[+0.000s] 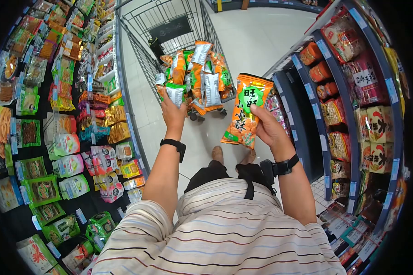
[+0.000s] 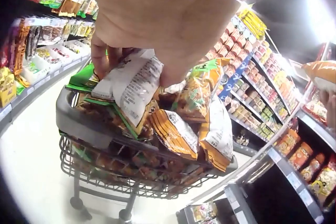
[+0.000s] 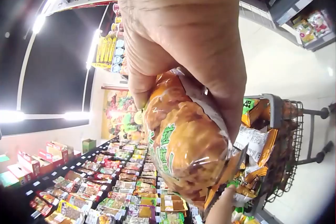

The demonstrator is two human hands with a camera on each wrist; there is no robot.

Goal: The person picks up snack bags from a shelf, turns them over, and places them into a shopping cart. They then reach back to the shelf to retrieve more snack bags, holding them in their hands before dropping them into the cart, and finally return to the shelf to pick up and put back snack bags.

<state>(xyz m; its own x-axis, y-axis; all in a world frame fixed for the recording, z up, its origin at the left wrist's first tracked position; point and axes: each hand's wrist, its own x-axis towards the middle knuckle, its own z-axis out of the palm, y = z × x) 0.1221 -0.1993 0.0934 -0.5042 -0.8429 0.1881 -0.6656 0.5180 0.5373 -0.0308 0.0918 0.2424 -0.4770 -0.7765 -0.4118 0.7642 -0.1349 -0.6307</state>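
The shirt (image 1: 224, 229) I'm looking down on is off-white and short-sleeved, with thin wavy-looking stripes in black, dark red and pale blue. Beyond its left sleeve I see a black wristband (image 1: 170, 143); beyond its right, another black band (image 1: 287, 166) with a blocky black mount (image 1: 267, 171). Black legwear (image 1: 207, 177) shows past its hem, where a black strap (image 1: 249, 189) hangs.

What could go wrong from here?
The pile looks loose and reaches above the rim of the cart at one end, so a bag might slide over the edge. The left hand grips one bag in it; pulling could shift its neighbours. The right hand holds another bag by one side, outside the cart, so a slip would probably drop it on the floor.
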